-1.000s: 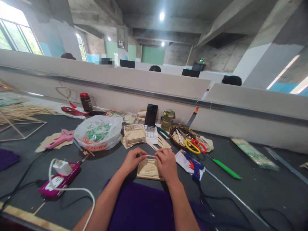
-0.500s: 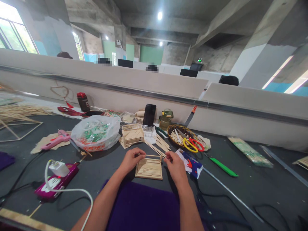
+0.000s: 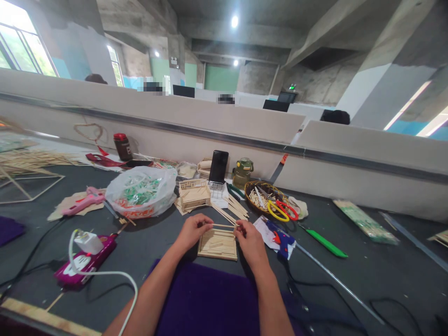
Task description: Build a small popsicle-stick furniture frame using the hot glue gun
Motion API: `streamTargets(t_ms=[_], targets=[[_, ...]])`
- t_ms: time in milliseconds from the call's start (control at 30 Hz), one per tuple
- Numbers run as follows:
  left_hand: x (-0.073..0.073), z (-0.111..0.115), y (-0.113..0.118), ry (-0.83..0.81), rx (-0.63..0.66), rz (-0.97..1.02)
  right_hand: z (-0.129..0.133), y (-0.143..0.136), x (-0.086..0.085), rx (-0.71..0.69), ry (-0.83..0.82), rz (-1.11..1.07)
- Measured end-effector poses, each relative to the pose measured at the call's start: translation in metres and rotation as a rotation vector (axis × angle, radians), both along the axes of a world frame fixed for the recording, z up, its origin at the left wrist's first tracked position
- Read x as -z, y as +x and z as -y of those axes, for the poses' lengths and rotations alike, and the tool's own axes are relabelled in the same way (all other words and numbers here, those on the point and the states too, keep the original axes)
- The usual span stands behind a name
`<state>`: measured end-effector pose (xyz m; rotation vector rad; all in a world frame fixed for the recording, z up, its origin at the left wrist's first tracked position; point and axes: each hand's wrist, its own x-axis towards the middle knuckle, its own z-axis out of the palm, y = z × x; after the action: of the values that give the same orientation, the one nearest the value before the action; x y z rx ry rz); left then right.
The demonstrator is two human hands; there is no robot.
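A small stick panel [image 3: 217, 245], made of thin wooden sticks side by side within a raised border, lies on the dark table in front of me. Above its far edge runs a thin wooden stick [image 3: 224, 226]. My left hand [image 3: 192, 233] pinches the left end of this stick between thumb and fingertips. At the other end, my right hand [image 3: 251, 237] has its thumb and fingers closed on the stick by the panel's far right corner, and the fingers hide that corner. A few loose short stick pieces rest on the panel.
Behind the panel stand a small stick-built box [image 3: 194, 195] and a phone [image 3: 219, 166]. To the right are a blue glue gun [image 3: 285, 239], a basket [image 3: 249, 201] with scissors, and a green cutter [image 3: 324, 241]. A plastic bag [image 3: 115, 186], pink glue gun [image 3: 82, 201] and power strip [image 3: 101, 249] lie left.
My right hand has moved left, and its fingers now close at the panel's far right corner, covering the upright piece seen there before. My left hand keeps its pinch on the stick.
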<state>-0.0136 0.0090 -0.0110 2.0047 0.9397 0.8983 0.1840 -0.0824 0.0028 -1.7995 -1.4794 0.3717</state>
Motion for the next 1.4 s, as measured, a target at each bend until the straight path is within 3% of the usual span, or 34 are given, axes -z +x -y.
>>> streamTargets(t_ms=[1400], targets=[[-0.0017,0.0053,0.0087,-0.054,-0.106,0.026,0.0028,-0.0002,-0.0034,0.006,-0.026,0.019]])
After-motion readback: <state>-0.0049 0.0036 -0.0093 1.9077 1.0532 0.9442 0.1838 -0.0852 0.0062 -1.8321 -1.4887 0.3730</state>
